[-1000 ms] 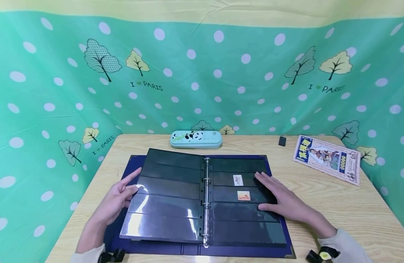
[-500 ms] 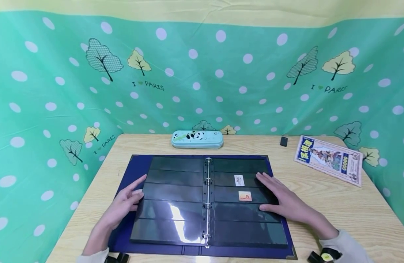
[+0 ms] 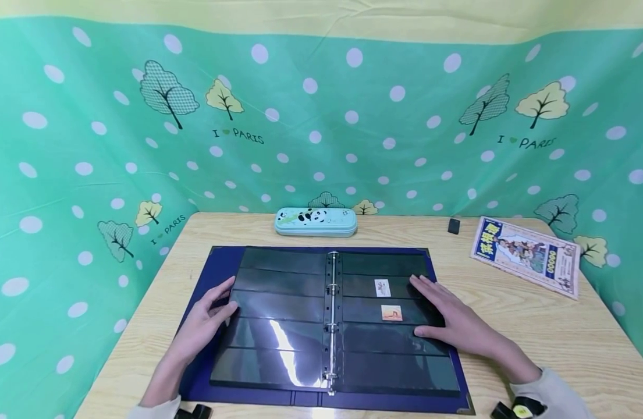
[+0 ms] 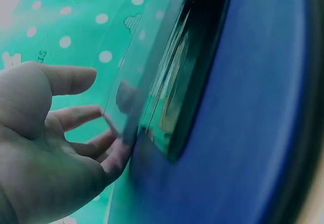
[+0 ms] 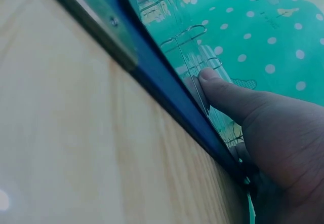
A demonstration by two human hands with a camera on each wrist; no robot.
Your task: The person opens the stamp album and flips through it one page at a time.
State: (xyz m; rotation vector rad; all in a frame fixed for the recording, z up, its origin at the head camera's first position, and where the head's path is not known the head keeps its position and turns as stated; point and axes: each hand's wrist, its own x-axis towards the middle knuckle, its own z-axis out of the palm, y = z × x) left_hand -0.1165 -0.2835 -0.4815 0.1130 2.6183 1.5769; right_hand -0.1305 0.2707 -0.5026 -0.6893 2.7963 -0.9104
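Note:
A blue ring binder lies spread flat, with black pocket pages on both sides of its metal rings. The right page carries a small white stamp and an orange stamp. My left hand is at the outer edge of the left page. In the left wrist view, its fingers touch the page edges while the thumb stands apart from them. My right hand rests with extended fingers on the right page's outer side, partly covering it.
A light blue panda tin stands behind the binder on the wooden table. A small black object and a printed booklet lie at the back right. A green dotted cloth hangs behind.
The lifted left page has come down flat onto the left side of the binder. My left hand has moved slightly right along with it. The right hand has stayed in place.

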